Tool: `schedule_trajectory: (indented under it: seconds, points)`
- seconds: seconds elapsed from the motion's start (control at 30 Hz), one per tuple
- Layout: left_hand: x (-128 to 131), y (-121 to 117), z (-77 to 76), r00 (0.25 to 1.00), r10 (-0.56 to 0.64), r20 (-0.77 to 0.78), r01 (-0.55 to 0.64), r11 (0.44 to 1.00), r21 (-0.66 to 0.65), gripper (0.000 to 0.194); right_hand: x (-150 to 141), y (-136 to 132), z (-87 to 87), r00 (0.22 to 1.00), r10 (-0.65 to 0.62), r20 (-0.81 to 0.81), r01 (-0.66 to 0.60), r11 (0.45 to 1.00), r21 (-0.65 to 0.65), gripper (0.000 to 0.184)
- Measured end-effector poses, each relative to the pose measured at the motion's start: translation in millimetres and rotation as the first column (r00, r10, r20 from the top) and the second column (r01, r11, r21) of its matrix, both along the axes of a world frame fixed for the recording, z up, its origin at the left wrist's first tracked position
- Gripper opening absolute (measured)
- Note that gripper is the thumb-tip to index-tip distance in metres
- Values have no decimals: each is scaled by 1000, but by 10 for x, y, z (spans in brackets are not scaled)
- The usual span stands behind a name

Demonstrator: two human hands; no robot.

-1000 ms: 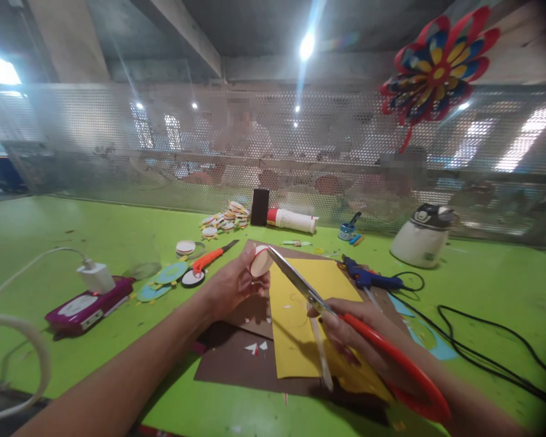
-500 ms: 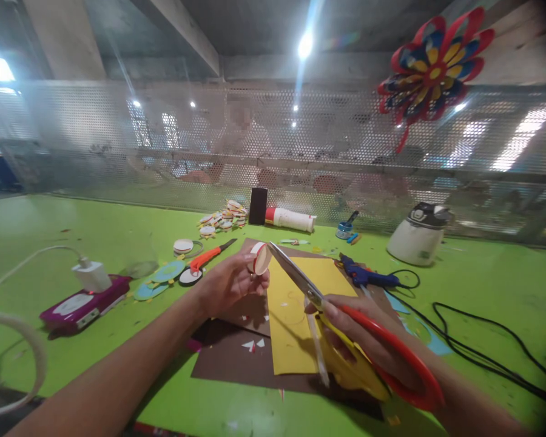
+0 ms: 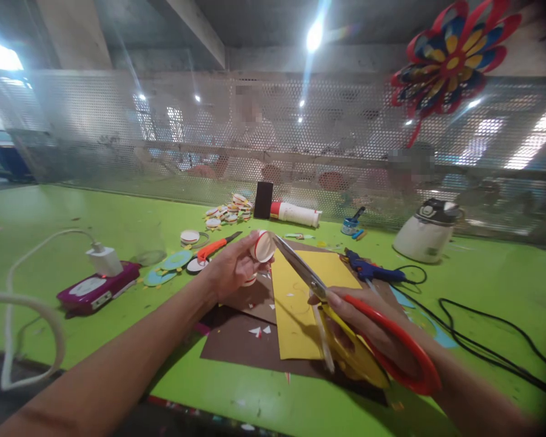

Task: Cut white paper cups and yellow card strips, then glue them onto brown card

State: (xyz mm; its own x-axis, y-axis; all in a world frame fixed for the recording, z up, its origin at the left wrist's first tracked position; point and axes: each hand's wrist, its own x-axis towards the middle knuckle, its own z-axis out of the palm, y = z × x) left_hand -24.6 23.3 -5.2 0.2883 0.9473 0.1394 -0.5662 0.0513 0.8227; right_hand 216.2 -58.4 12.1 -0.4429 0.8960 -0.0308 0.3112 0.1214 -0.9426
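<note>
Between the fingers of my left hand (image 3: 233, 267) is a small round white paper piece with a red rim (image 3: 264, 246), its flat face tilted toward me. My right hand (image 3: 359, 321) grips a pair of scissors (image 3: 316, 285) with red and yellow handles. The blades look nearly closed, and their tips are at the right edge of the round piece; whether they touch it I cannot tell. Below both hands, a yellow sheet (image 3: 300, 328) lies over brown sheets (image 3: 232, 340), with small white paper scraps (image 3: 260, 331) on them.
Left are a purple power strip (image 3: 100, 288) with a white charger, pale blue discs (image 3: 176, 260) and an orange-handled knife (image 3: 212, 249). Behind stand a pile of round pieces (image 3: 232, 212), a phone (image 3: 263, 200) and a white tube (image 3: 298, 215). Right are a blue glue gun (image 3: 373, 272), its cable and a kettle-like container (image 3: 425, 233).
The round piece has turned in my left hand so more of its face shows. The scissors stay at its edge. The whole view has shifted slightly.
</note>
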Motion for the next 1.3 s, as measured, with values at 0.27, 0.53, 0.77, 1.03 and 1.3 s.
schedule_trajectory:
  seconds: [0.27,0.53,0.77,1.03,1.3]
  points:
    - [6,-17,1,999,44,-20,-44,999,-16,28,16,-45,-48,985,-13,-172,-27,974,-224,44]
    - [1,34,19,989,149,-8,-148,980,-131,25,26,-77,-50,968,4,-251,-80,952,-297,41]
    - [5,18,51,982,187,-1,-183,964,-191,17,5,-92,-102,945,-158,-286,36,920,-389,38]
    - [-1,30,62,989,146,-10,-145,966,-215,21,-32,-151,20,948,-198,-247,93,920,-380,46]
    - [-4,8,20,970,213,-119,-203,975,86,27,-28,-146,-13,973,-186,-139,154,965,-214,48]
